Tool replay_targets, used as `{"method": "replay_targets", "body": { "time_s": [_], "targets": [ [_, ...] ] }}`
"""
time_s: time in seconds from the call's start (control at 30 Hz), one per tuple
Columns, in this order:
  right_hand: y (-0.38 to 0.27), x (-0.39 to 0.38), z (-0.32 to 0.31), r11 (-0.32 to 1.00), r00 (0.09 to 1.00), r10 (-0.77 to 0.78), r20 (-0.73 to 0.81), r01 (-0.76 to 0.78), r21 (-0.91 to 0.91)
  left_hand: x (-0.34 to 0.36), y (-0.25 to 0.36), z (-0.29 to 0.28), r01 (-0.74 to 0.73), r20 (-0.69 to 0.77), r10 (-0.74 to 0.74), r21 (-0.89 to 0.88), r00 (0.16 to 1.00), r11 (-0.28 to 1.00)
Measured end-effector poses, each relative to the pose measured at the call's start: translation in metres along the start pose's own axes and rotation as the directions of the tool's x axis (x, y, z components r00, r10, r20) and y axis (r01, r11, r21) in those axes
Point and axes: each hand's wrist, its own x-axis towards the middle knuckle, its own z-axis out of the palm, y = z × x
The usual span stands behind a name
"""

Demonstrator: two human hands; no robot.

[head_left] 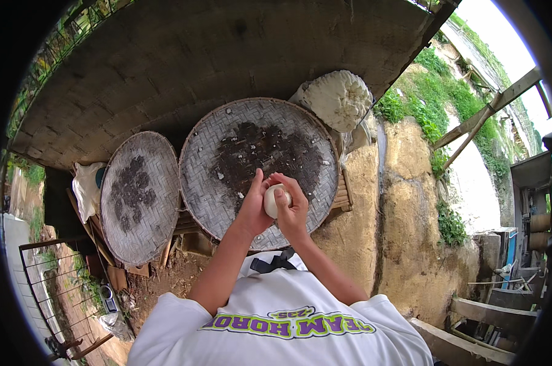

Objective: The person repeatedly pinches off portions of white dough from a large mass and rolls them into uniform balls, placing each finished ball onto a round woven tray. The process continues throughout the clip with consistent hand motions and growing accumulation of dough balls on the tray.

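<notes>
A smooth white ball point(272, 204), perhaps of dough, sits between my two hands over the near part of a large round woven tray point(199, 177). My left hand point(252, 206) cups its left side, fingers pointing away from me. From the right, my right hand point(296, 207) curls round the same ball, the thumb lying across it. Dark, damp-looking stains and small white crumbs mark the middle of the tray. Just beyond it, at the far right, stands a sack point(337, 100) with a lumpy white mass at its top.
At the left leans a smaller round woven tray point(160, 210) with a dark patch. A white bag point(88, 186) lies behind it. A brick wall point(166, 67) rises at the back. Wooden slats point(344, 194) show under the large tray. A wire-mesh gate point(59, 287) stands at the lower left.
</notes>
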Motion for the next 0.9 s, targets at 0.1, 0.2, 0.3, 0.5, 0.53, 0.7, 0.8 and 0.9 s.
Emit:
{"method": "replay_targets", "body": {
  "time_s": [0.1, 0.2, 0.3, 0.5, 0.53, 0.7, 0.8, 0.9],
  "targets": [
    [0.006, 0.005, -0.001, 0.899, 0.920, 0.392, 0.016, -0.387, 0.205, 0.021, -0.008, -0.005, -0.129, -0.290, 0.135, 0.039, 0.948, 0.991],
    [0.004, 0.005, -0.010, 0.977, 0.984, 0.143, 0.104, -0.124, -0.172, 0.024, -0.013, -0.014, -0.073, -0.120, 0.051, -0.188, 0.991, 0.979],
    [0.008, -0.005, -0.029, 0.828, 0.971, -0.080, 0.225, 0.190, -0.528, 0.020, -0.015, -0.028, 0.049, -0.135, -0.061, -0.084, 0.989, 0.995],
    [0.084, -0.030, -0.085, 0.534, 0.621, 0.730, 0.286, -0.779, 0.329, 0.036, -0.037, -0.063, 0.236, -0.277, -0.177, 0.196, 0.944, 0.952],
    [0.102, -0.032, -0.094, 0.358, 0.538, 0.783, 0.312, -0.800, 0.482, 0.037, -0.039, -0.072, 0.240, -0.317, -0.166, 0.210, 0.934, 0.948],
    [0.180, -0.044, -0.125, 0.393, 0.428, 0.903, -0.016, -0.814, 0.427, -0.002, -0.020, -0.132, 0.172, -0.401, -0.075, 0.211, 0.913, 0.962],
    [0.210, -0.039, -0.129, 0.576, 0.555, 0.814, -0.168, -0.809, 0.117, -0.036, -0.008, -0.160, 0.134, -0.468, -0.023, 0.206, 0.884, 0.969],
    [0.226, -0.024, -0.125, 0.722, 0.726, 0.679, -0.107, -0.687, -0.082, -0.060, -0.004, -0.172, 0.115, -0.543, 0.008, 0.192, 0.840, 0.975]
  ]
}}
